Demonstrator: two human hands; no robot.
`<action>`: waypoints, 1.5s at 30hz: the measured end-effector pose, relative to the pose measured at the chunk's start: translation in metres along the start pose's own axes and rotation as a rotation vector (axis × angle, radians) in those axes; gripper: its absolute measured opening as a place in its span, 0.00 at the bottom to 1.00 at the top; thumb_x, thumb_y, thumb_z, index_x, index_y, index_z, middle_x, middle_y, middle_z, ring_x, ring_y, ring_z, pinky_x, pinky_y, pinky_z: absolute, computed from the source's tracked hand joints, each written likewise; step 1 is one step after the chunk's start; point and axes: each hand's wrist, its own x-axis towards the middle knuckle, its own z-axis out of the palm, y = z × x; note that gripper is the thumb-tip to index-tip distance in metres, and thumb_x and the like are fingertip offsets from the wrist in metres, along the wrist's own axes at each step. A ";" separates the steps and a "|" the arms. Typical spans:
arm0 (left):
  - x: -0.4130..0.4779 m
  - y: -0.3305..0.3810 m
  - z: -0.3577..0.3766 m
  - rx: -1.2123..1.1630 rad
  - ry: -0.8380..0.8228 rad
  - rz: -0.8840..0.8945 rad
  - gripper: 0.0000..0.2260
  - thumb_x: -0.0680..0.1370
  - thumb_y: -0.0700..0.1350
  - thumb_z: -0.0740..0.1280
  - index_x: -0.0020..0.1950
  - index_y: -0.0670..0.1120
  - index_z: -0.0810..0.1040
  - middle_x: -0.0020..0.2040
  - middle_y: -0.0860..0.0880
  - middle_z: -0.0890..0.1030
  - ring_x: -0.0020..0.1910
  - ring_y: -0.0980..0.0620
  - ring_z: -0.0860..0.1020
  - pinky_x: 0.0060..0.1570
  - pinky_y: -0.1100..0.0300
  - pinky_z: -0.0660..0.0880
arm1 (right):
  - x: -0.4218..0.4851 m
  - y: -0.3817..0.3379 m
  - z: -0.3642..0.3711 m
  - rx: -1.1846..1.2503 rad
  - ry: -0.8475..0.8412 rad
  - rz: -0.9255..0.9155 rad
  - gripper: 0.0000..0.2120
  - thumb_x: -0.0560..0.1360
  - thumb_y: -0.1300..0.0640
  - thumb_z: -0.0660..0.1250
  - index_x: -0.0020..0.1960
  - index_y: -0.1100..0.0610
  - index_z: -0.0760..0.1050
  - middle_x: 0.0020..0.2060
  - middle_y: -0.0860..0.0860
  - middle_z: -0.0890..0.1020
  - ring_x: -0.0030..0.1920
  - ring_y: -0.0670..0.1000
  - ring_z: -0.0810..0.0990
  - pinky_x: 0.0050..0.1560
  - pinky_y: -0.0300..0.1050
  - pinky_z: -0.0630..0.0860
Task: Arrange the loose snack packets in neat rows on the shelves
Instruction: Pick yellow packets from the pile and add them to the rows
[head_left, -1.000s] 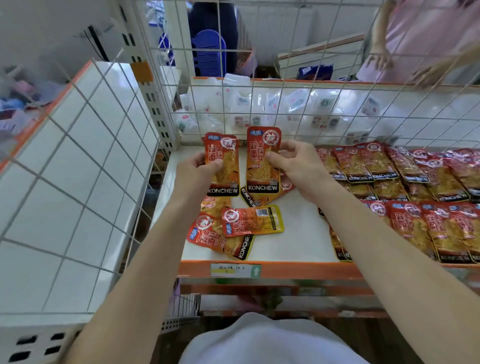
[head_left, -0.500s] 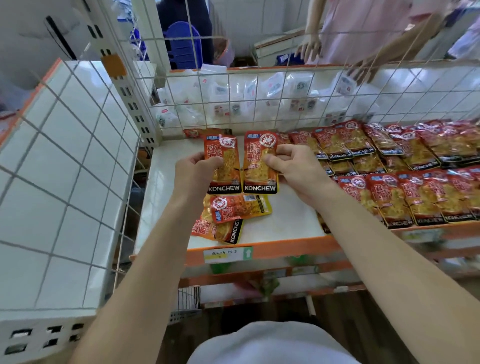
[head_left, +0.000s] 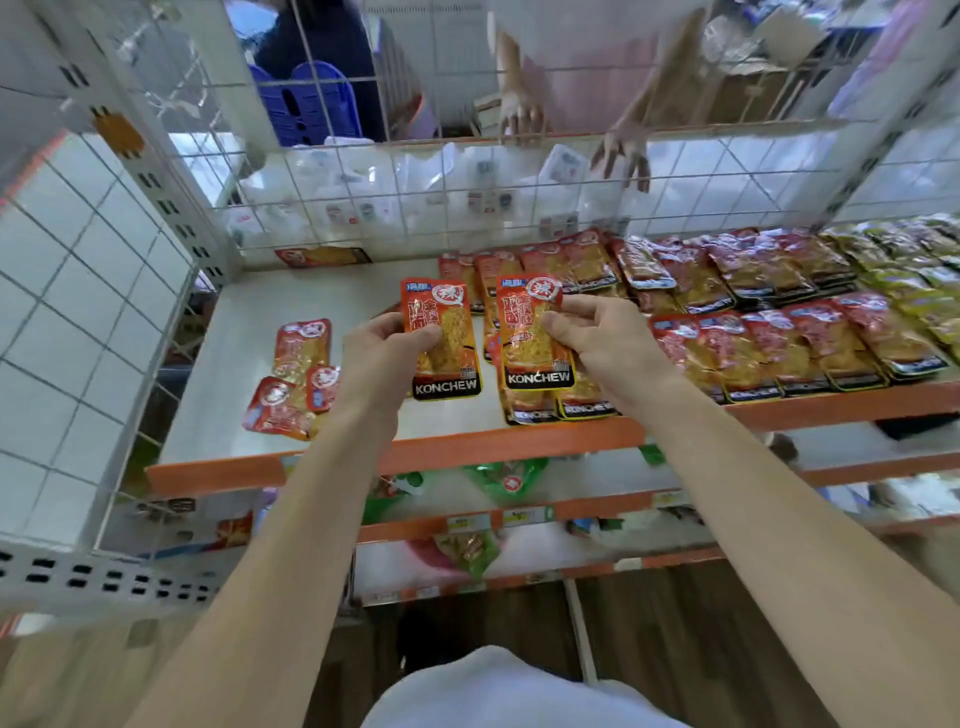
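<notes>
Both packets had drifted rightward with my hands, off the loose pile, which now lay to the left of my left hand. Neat rows began just right of and under my right hand, the nearer one, each packet's long axis running front to back on the shelf. Left fingers curled round the first packet, thumb on its face. The right ones pinched the second packet likewise, upright, a small gap between the two.

Held packets orange-red, black band, white lettering; shelf white, orange front edge.
</notes>
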 end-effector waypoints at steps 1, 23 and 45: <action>-0.008 -0.003 0.008 0.013 -0.003 0.011 0.07 0.76 0.37 0.71 0.43 0.49 0.83 0.43 0.48 0.86 0.49 0.43 0.85 0.55 0.44 0.81 | -0.007 0.002 -0.012 -0.006 0.011 -0.009 0.05 0.78 0.63 0.69 0.49 0.54 0.80 0.41 0.46 0.85 0.45 0.43 0.84 0.56 0.48 0.80; -0.089 -0.042 0.031 0.131 0.170 0.021 0.03 0.75 0.44 0.75 0.47 0.47 0.84 0.45 0.49 0.86 0.49 0.45 0.85 0.55 0.43 0.80 | -0.067 0.029 -0.064 -0.048 -0.039 0.039 0.26 0.74 0.58 0.74 0.69 0.63 0.73 0.53 0.57 0.84 0.52 0.54 0.84 0.56 0.56 0.81; 0.085 -0.036 0.024 0.510 0.129 0.130 0.09 0.73 0.47 0.76 0.51 0.48 0.82 0.42 0.54 0.81 0.40 0.59 0.80 0.41 0.59 0.77 | 0.034 0.021 0.007 -0.229 -0.017 0.089 0.22 0.75 0.58 0.74 0.66 0.61 0.76 0.53 0.52 0.82 0.56 0.50 0.82 0.60 0.50 0.80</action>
